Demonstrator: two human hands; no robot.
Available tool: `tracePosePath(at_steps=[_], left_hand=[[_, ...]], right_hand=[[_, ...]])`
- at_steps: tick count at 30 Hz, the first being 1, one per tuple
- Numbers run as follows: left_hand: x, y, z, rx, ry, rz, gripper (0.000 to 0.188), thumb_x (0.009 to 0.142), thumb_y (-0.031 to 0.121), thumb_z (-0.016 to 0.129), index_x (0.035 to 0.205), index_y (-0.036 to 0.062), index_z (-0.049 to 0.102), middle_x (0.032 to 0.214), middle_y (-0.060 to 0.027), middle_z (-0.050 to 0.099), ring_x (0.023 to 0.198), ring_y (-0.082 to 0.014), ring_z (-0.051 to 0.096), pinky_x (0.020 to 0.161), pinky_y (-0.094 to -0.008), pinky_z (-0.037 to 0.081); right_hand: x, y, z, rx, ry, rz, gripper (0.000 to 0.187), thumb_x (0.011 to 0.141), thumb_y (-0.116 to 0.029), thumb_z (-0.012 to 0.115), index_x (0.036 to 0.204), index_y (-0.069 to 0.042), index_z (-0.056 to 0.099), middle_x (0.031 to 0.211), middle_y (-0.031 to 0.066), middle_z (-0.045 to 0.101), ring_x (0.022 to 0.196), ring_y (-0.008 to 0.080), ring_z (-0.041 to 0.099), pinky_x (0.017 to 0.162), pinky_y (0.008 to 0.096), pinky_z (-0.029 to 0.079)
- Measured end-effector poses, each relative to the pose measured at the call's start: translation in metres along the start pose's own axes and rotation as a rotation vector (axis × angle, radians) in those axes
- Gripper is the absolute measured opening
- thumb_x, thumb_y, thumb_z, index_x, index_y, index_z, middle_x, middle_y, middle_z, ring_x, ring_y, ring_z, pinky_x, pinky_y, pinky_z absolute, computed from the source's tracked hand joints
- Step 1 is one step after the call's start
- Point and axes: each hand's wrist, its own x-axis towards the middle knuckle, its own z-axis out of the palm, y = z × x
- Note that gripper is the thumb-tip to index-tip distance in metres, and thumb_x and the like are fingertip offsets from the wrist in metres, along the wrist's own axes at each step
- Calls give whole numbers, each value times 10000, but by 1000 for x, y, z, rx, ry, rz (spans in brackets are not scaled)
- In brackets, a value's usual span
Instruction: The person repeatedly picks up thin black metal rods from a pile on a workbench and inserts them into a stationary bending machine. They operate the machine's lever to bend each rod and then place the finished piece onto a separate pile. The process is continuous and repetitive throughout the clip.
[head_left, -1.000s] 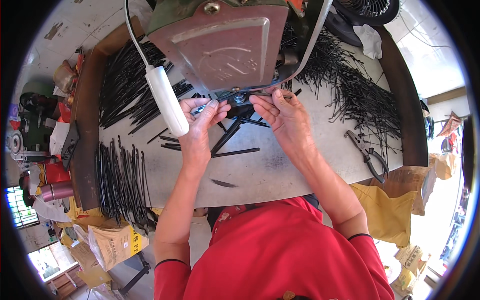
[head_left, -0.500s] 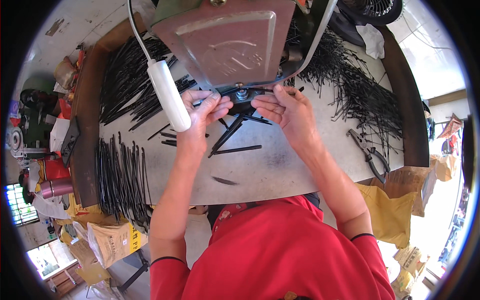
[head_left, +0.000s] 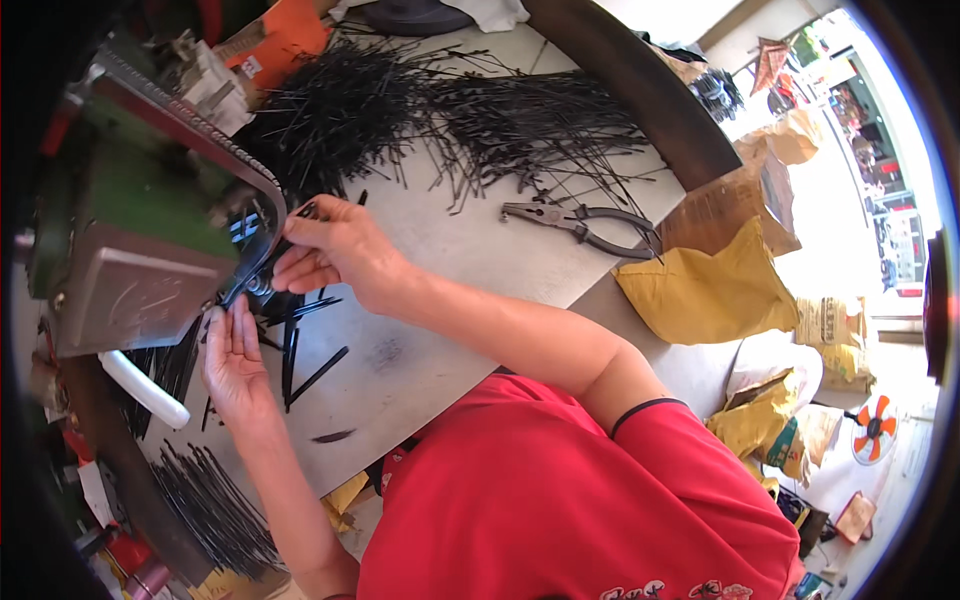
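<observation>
Both hands up against the lower edge of a green and grey bench machine (head_left: 150,270) at about nine o'clock in the view

Right hand (head_left: 340,255) curled, thumb and forefinger pinched narrow on the end of a thin black strip (head_left: 262,248), held right at the machine's metal plate; grip looks closed on it, though the pinch itself partly hidden behind the knuckles

Left hand (head_left: 232,360) just below, at about seven o'clock from the right hand, palm up, fingers long and loosely spread, tips touching the underside of the plate and not closed on anything visible

Strip lying between the two hands, long axis running from roughly one o'clock down to seven o'clock, upper end under the right fingertips, lower end pointing toward the left palm; right hand clearly the nearer

Loose cut black strips (head_left: 300,360) on the grey table (head_left: 480,250) just beside the left hand, a big tangled heap of them (head_left: 450,110) at twelve o'clock, pliers (head_left: 580,225) well apart at two o'clock, white handle (head_left: 145,390) near the left wrist
</observation>
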Motion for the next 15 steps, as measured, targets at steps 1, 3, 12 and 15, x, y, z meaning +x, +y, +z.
tracePosePath(at_steps=[1, 3, 12, 15], left_hand=[[0, -3, 1, -76, -30, -35, 271, 907, 82, 586, 1142, -48, 545, 1147, -150, 619, 1106, -240, 595, 961, -310, 497], [10, -5, -3, -141, -47, -29, 283, 943, 128, 534, 1137, -77, 543, 1171, -166, 612, 1148, -238, 567, 1017, -327, 457], [28, 21, -67, -136, -53, 36, 241, 933, 173, 566, 1105, 8, 599, 956, -60, 654, 885, -121, 618, 784, -244, 509], [28, 22, -71, -122, -75, 35, 230, 937, 162, 561, 1112, 18, 601, 950, -49, 654, 884, -109, 617, 768, -226, 508]], right_hand=[[-5, 0, -2, -57, 6, -7, 209, 922, -213, 579, 1002, -24, 542, 860, 157, 665, 707, 231, 685, 632, 294, 572], [-23, -2, -13, -520, 82, -245, 243, 900, -208, 606, 1048, -16, 588, 883, 132, 672, 710, 201, 674, 628, 278, 548], [-148, -72, -122, -1345, 702, -556, 156, 862, -76, 635, 1004, -12, 647, 854, 78, 671, 628, 110, 636, 559, 241, 502], [-175, -106, -153, -1563, 961, -556, 225, 836, -201, 665, 1021, -76, 641, 927, 114, 658, 740, 271, 662, 655, 369, 503]])
